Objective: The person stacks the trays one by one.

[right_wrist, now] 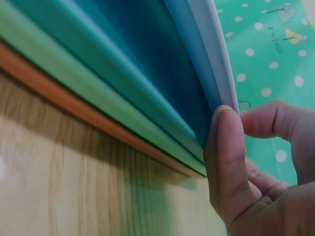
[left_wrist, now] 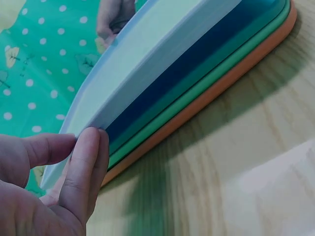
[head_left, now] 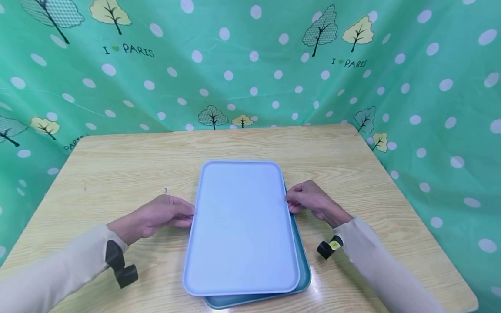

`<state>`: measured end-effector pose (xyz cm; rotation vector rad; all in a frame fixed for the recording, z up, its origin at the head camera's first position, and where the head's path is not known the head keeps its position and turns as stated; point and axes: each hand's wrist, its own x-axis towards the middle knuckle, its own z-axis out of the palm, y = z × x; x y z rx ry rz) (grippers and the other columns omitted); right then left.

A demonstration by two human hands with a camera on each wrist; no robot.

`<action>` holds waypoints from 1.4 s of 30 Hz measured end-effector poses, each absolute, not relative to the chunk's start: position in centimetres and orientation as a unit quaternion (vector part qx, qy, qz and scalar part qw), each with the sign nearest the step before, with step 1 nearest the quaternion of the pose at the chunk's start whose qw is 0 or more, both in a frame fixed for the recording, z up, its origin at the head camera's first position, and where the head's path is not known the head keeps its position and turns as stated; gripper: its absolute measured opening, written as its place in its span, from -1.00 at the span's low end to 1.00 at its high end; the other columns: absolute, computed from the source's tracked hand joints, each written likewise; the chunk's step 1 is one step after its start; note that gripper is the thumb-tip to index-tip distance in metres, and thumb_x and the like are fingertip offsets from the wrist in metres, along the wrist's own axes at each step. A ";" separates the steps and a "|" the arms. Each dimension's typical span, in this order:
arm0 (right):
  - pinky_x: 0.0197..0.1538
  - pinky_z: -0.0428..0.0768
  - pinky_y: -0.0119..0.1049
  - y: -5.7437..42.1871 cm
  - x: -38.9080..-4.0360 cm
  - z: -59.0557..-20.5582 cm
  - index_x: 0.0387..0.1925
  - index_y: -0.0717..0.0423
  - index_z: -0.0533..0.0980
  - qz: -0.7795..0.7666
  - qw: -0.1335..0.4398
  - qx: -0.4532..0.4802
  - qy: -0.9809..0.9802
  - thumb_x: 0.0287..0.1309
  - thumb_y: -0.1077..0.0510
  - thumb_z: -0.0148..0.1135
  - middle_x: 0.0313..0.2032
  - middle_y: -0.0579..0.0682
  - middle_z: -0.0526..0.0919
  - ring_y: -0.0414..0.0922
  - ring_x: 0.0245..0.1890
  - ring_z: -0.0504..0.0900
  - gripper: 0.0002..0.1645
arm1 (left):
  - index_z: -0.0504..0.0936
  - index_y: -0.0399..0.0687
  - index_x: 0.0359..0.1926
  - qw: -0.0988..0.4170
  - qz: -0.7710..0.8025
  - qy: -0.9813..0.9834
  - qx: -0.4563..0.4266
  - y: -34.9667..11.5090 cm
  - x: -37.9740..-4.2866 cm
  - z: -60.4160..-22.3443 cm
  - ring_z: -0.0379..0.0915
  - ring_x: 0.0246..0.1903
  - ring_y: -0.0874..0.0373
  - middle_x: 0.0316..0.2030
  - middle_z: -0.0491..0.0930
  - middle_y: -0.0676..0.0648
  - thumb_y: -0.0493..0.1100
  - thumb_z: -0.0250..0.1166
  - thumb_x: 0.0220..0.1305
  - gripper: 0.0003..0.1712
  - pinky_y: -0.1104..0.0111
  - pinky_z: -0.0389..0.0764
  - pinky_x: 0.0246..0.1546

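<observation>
A light blue rectangular tray point(head_left: 240, 230) is held by both hands, one at each long side. My left hand point(head_left: 162, 215) pinches its left edge, thumb on top and fingers underneath. On the opposite side, my right hand point(head_left: 313, 200) grips the right edge the same way. Beneath lies a stack: a teal tray point(head_left: 303, 269) on top, a green tray point(right_wrist: 49, 64) under it and an orange tray point(right_wrist: 49, 87) at the bottom. The blue tray sits slightly askew over this stack, with a gap below its raised edge in both wrist views.
The stack rests on a light wood-grain table point(head_left: 129, 165). A green polka-dot cloth point(head_left: 250, 52) printed with trees hangs behind the table and along its sides. Black wrist-worn devices stick out from both sleeves, the left one point(head_left: 121, 265) hanging low over the tabletop.
</observation>
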<state>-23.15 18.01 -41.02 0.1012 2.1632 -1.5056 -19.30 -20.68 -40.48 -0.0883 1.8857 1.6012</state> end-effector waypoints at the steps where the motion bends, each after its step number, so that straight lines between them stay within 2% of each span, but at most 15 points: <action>1: -0.42 0.67 -0.46 18.1 -23.1 -41.1 -0.16 0.51 0.56 -0.552 0.249 0.037 0.795 0.18 0.31 0.18 -0.57 -0.04 0.62 -0.25 -0.57 0.61 -0.72 | 0.56 -0.49 0.05 0.326 0.611 0.720 -0.035 -20.5 -19.2 -40.5 0.69 -0.30 0.22 -0.30 0.74 -0.06 -0.26 0.26 0.31 -0.61 0.40 0.70 -0.13; 11: -0.39 0.68 -0.44 18.9 -22.8 -41.4 -0.19 0.48 0.58 -0.540 0.249 0.047 0.803 0.18 0.31 0.17 -0.56 -0.03 0.63 -0.23 -0.56 0.62 -0.75 | 0.60 -0.47 0.00 0.329 0.613 0.717 -0.042 -19.6 -18.4 -41.2 0.70 -0.33 0.22 -0.33 0.76 -0.08 -0.27 0.27 0.30 -0.66 0.38 0.70 -0.14; 19: -0.43 0.68 -0.43 18.8 -22.6 -41.5 -0.27 0.50 0.59 -0.540 0.225 0.047 0.810 0.13 0.35 0.20 -0.61 -0.03 0.65 -0.24 -0.60 0.62 -0.79 | 0.63 -0.41 -0.04 0.337 0.611 0.715 -0.047 -19.3 -17.9 -41.6 0.71 -0.35 0.21 -0.37 0.75 -0.08 -0.26 0.27 0.30 -0.70 0.38 0.71 -0.15; 29: -0.43 0.70 -0.39 18.6 -22.3 -41.1 -0.32 0.43 0.63 -0.510 0.205 0.050 0.834 0.13 0.35 0.24 -0.60 0.03 0.68 -0.21 -0.61 0.64 -0.85 | 0.66 -0.35 -0.12 0.343 0.616 0.708 -0.040 -19.2 -17.7 -42.0 0.72 -0.35 0.19 -0.37 0.75 -0.08 -0.26 0.29 0.29 -0.78 0.37 0.71 -0.15; 42: -0.41 0.71 -0.36 18.7 -22.1 -41.2 -0.35 0.41 0.62 -0.503 0.189 0.033 0.843 0.12 0.33 0.24 -0.58 0.03 0.69 -0.20 -0.60 0.65 -0.85 | 0.65 -0.43 -0.11 0.321 0.597 0.735 -0.030 -18.8 -17.7 -41.9 0.73 -0.36 0.16 -0.34 0.76 -0.18 -0.30 0.29 0.28 -0.76 0.34 0.72 -0.19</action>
